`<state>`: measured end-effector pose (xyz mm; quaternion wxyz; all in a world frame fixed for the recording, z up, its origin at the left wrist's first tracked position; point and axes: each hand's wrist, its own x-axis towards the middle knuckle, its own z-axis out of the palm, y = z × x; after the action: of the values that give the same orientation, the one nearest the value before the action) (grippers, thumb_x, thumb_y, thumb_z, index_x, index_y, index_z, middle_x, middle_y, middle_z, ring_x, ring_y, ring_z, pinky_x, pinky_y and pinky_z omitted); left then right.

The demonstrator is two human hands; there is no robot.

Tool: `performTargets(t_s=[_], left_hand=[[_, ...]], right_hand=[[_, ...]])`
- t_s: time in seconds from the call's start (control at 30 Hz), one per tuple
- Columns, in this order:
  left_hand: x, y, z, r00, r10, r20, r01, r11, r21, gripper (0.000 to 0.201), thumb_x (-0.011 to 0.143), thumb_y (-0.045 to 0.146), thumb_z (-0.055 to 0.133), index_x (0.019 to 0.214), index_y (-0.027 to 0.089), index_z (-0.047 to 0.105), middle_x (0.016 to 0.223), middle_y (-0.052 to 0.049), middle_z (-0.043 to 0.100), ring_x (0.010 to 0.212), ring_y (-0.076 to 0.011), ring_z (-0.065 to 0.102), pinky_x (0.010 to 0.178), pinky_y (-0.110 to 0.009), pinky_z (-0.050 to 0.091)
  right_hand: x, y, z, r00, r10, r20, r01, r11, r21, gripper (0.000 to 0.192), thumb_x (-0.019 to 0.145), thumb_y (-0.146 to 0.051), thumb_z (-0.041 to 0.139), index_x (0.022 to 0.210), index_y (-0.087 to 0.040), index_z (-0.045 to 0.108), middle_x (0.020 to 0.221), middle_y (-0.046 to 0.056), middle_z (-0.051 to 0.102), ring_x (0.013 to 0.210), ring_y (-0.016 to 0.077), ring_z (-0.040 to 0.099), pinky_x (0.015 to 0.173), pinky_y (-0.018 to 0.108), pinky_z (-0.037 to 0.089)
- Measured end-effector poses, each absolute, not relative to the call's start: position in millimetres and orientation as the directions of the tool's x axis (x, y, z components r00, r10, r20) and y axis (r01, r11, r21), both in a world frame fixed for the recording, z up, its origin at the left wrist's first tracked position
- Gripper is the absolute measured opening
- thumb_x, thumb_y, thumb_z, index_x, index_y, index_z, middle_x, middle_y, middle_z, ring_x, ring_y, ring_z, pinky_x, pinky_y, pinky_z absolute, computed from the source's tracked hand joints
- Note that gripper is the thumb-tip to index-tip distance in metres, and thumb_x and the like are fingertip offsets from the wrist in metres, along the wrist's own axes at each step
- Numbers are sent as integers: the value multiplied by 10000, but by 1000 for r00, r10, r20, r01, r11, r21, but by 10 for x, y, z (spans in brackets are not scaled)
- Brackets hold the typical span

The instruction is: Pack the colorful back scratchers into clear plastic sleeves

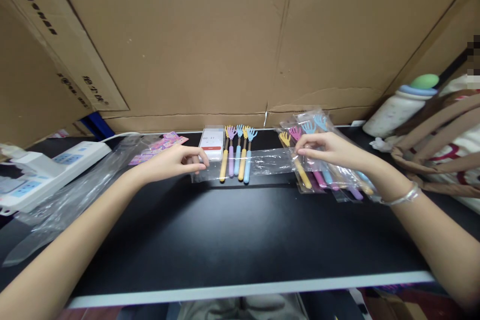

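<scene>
Several pastel claw-headed back scratchers lie side by side on the black table, yellow, purple and blue handles pointing toward me. A clear plastic bag is stretched across their handles. My left hand pinches the bag's left end. My right hand pinches its right end and hovers over a pile of bagged back scratchers.
A phone showing a timer lies behind the scratchers. Pink cards, clear empty bags and a white power strip sit at the left. A bottle and a brown-strapped bag stand right. Cardboard walls rise behind.
</scene>
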<state>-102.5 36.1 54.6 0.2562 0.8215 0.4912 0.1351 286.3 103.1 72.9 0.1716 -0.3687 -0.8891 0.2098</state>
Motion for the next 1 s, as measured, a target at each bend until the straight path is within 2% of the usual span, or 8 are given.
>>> performTargets(t_s=[0.37,0.5,0.67,0.9,1.0], left_hand=[[-1034,381,521,419,905,73,753,-391,529,314,847,482,523,790,174,540,690,7,640,648,-151,595,615,-238,413],[-1013,371,549,399,913,84,739,-375,560,324,844,486,534,805,169,587,641,16,628,611,-142,583,617,-240,410],[-1007,377,567,394,915,87,711,-364,602,367,838,508,538,806,157,641,678,-11,634,634,-145,556,600,-238,400],[-1061,402,531,390,918,75,707,-350,614,407,833,533,530,958,175,679,766,-23,659,674,-149,557,589,-232,397],[-1076,406,530,402,915,35,709,-335,621,410,839,514,523,1022,178,670,714,-8,658,651,-145,564,608,-239,405]], right_hand=[[2825,1035,680,-640,758,128,615,605,-506,331,842,-513,522,861,-188,583,715,19,607,613,141,533,601,274,400],[2825,1046,672,-639,761,114,623,599,-502,353,838,-532,518,859,-188,593,686,15,599,595,139,525,585,270,396],[2811,1051,661,-656,745,119,618,621,-482,343,846,-516,521,845,-188,621,769,41,642,678,159,561,641,281,417],[2816,1071,654,-657,747,101,626,615,-480,350,848,-511,514,856,-185,640,782,45,660,705,173,583,658,294,434],[2839,1076,658,-645,757,103,635,607,-478,366,842,-523,518,875,-182,646,769,43,663,688,174,586,641,294,435]])
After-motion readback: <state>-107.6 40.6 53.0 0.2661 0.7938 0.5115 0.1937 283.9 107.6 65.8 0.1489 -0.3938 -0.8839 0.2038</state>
